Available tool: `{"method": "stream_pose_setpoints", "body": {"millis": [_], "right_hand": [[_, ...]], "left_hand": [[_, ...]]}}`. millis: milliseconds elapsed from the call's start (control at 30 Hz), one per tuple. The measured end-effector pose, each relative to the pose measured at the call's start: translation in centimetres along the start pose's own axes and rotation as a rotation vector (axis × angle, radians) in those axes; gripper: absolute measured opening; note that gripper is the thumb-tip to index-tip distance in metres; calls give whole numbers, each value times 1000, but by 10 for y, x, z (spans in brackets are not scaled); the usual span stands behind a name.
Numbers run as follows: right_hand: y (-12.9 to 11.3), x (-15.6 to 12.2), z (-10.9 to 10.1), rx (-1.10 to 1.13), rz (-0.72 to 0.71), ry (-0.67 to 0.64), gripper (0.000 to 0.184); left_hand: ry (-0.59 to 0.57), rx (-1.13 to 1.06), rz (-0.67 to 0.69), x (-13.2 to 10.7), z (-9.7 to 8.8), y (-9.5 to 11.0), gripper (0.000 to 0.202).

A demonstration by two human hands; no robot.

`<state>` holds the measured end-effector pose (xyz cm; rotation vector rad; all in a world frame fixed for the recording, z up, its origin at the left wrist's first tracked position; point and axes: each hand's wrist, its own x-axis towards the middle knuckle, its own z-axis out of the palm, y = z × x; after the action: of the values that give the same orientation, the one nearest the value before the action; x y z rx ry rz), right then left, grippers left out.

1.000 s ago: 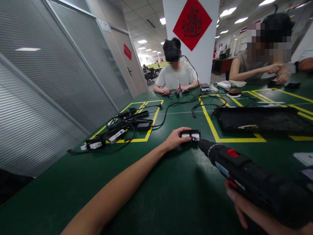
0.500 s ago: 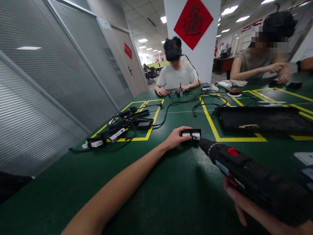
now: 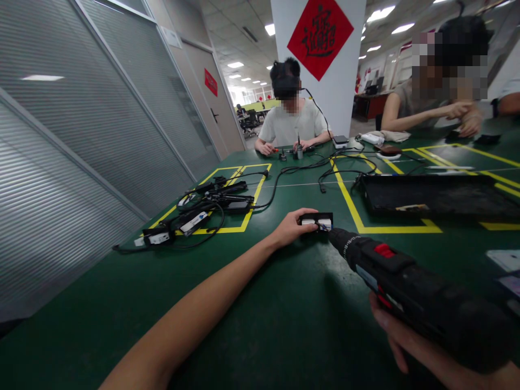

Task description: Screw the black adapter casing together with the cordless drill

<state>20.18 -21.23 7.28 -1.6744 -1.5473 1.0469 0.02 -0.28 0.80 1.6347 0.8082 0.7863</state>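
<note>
Two white pieces (image 3: 324, 222), inside black case (image 3: 320, 215), left hand (image 3: 293, 227) gripping.

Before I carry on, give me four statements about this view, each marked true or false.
1. The right hand holds a black power drill with red buttons. True.
2. The work surface is white. False: the green tabletop is marked with yellow lines.
3. The left hand grips a small black rectangular case with white parts inside. True.
4. The drill points away from the case. False: its front end points toward the case's right end.
</note>
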Motion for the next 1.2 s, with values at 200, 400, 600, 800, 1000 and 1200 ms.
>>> {"method": "stream_pose_setpoints", "body": {"millis": [200, 400, 600, 800, 1000, 1200], "right_hand": [[6, -1, 3, 35, 56, -70, 25], [9, 1, 4, 10, 110, -129, 22], [24, 8, 11, 21, 62, -120, 15], [35, 11, 14, 39, 19, -136, 13], [40, 11, 15, 11, 2, -142, 13], [43, 14, 15, 44, 70, -152, 10]], "left_hand": [[0, 23, -1, -1, -1, 2, 55], [-8, 19, 12, -1, 0, 1, 55], [-12, 26, 3, 0, -1, 0, 55], [11, 40, 5, 0, 0, 0, 54], [6, 35, -5, 0, 0, 1, 55], [14, 68, 5, 0, 0, 0, 54]]}}
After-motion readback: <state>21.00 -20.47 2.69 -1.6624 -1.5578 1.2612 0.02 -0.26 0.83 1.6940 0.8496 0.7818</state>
